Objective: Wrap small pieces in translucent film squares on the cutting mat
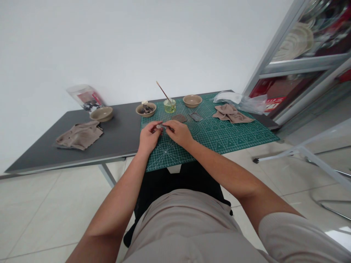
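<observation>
Both hands are together over the left part of a green cutting mat. My left hand is closed, with thumb and fingertips pinching a small pale grey piece whose kind I cannot make out. Close against it from the other side, the fingertips of my right hand are pinched together, on the same piece or on something hidden in them. Just beyond the right hand lie a brown flat pad and a small clear, greyish flat item.
A glass jar of yellowish liquid holds a thin brush. Around it stand a bowl of dark pieces and two more bowls. Brown cloths lie at both sides, plastic bags behind.
</observation>
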Tool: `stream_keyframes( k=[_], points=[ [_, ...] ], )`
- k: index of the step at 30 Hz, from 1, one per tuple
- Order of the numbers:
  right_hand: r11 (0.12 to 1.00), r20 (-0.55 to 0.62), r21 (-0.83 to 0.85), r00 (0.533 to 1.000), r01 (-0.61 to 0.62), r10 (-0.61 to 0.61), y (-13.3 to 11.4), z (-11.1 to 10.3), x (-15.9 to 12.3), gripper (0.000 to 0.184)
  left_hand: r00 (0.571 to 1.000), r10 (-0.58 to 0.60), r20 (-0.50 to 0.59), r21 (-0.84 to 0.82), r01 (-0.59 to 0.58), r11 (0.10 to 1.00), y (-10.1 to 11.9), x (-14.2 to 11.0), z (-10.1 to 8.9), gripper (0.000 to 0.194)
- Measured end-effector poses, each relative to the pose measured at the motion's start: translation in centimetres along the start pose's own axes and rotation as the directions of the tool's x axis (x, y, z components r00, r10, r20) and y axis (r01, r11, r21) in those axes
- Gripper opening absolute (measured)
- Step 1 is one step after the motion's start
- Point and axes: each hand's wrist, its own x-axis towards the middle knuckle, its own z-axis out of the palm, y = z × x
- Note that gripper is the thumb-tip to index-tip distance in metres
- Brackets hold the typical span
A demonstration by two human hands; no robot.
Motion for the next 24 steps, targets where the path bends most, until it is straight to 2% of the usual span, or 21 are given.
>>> stream_keyframes(
  k=[4, 7, 11, 16, 20, 24],
  points=[
    [0.999, -0.033, -0.023, 0.999, -0.039, 0.038, -0.1, 0.0, 0.0, 0.025, 1.000, -0.007, -0.002, 0.036, 0.007, 0.999, 0.1, -0.2, 0.3, 0.034],
    [1.000, 0.000, -0.016, 1.000, -0.018, 0.018, 0.0, 0.1, 0.0, 0.026, 1.000, -0.007, 0.010, 0.047, 0.006, 0.999, 0.0, -0.3, 0.4, 0.027],
    [0.999, 0.057, 0.006, 0.998, 0.032, -0.032, 0.2, 0.1, 0.0, 0.026, 0.999, 0.006, 0.040, 0.153, -0.012, 0.988, 0.6, -0.4, 0.2, 0.020],
    [0.998, 0.043, 0.054, 0.998, 0.046, -0.048, 0.3, -0.2, 0.1, 0.019, 0.992, 0.124, 0.014, 0.253, -0.123, 0.960, 1.3, -0.4, -0.1, 0.018],
    [0.996, 0.030, 0.084, 0.999, 0.031, -0.034, 0.2, -0.4, 0.1, 0.015, 0.994, 0.098, 0.043, 0.212, -0.105, 0.972, 0.9, -0.3, -0.3, 0.017],
    [0.998, 0.013, 0.061, 0.999, -0.031, 0.030, 0.2, -0.3, 0.2, 0.014, 0.990, 0.097, 0.098, 0.166, -0.113, 0.980, 0.7, -0.3, -0.4, 0.014]
  ],
)
